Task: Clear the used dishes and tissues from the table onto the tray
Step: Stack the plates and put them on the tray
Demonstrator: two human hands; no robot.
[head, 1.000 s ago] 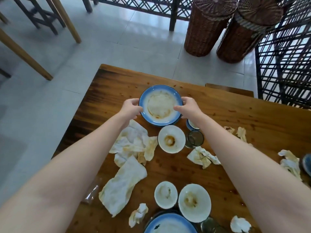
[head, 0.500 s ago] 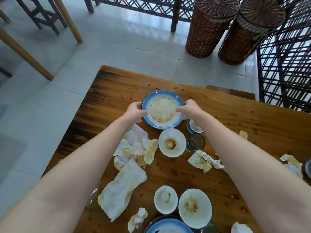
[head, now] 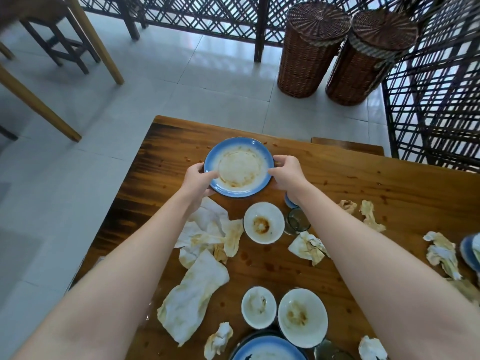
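Gripping the blue-rimmed plate (head: 239, 167), both arms outstretched, left hand (head: 198, 182), right hand (head: 287, 175).

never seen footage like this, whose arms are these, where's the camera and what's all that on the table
There is no machine here. A person wears a wide-angle camera on the head, looking forward and down, so the two bare arms are their own. The left hand and right hand grip opposite sides of a dirty blue-rimmed plate. On the wooden table lie stained white bowls, a glass and crumpled used tissues.
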